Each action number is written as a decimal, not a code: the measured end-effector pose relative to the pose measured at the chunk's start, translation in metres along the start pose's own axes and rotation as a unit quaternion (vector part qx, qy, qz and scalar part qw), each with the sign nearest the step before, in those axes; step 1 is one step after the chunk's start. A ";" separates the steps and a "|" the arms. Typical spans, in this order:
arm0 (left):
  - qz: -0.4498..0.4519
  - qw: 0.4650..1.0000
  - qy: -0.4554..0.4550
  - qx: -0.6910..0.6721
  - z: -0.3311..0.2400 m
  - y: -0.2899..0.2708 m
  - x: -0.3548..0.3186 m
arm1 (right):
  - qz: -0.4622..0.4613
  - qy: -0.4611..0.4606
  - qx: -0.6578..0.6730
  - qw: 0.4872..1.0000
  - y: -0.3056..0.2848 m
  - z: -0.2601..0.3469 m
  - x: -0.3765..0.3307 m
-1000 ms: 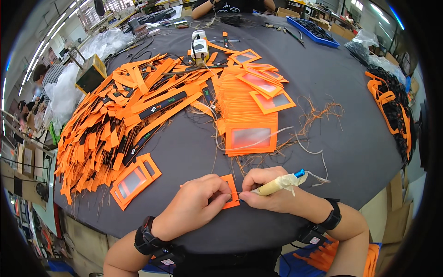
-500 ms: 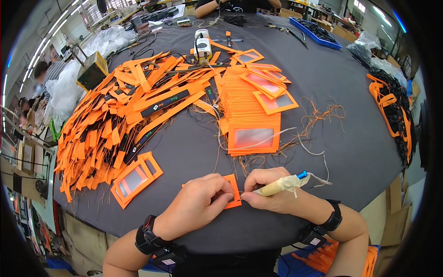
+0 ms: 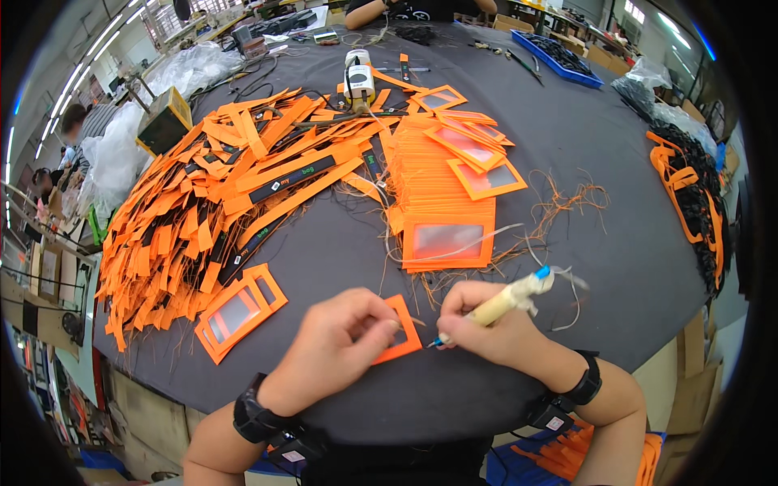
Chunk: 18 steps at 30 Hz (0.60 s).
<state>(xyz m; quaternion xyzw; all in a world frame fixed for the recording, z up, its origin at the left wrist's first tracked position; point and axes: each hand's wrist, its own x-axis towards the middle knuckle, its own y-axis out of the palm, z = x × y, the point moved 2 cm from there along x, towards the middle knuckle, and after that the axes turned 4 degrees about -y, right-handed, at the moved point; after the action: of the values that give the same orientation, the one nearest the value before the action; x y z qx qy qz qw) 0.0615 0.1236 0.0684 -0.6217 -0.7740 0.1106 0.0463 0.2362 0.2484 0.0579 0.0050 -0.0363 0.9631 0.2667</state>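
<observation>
We see an orange frame (image 3: 399,330) w/ clear window, orange strips (image 3: 203,202) w/ black bands, dark grey table (image 3: 567,162), tan tool (image 3: 502,301) w/ blue tip.

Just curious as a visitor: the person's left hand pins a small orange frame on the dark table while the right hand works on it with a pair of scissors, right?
Not scissors. The head view shows the right hand gripping a tape-wrapped, pen-like tool with a blue tip. The rest holds: the left hand pins the small orange frame on the dark table.
</observation>
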 end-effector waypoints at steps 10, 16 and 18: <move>0.006 0.912 0.145 0.384 -0.038 0.011 -0.049 | -0.125 -0.022 0.254 0.959 -0.020 0.006 0.002; -0.055 0.853 0.053 0.517 -0.033 0.000 -0.044 | -0.175 -0.072 0.238 0.953 -0.023 0.016 0.000; -0.035 0.850 0.042 0.524 -0.032 -0.006 -0.044 | -0.182 -0.109 0.225 0.951 -0.027 0.015 0.002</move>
<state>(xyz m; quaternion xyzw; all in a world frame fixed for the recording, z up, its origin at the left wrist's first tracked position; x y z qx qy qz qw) 0.0722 0.0829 0.1033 -0.4815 -0.6200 0.4720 0.4013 0.2482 0.2710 0.0744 0.1765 0.1540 0.8751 0.4235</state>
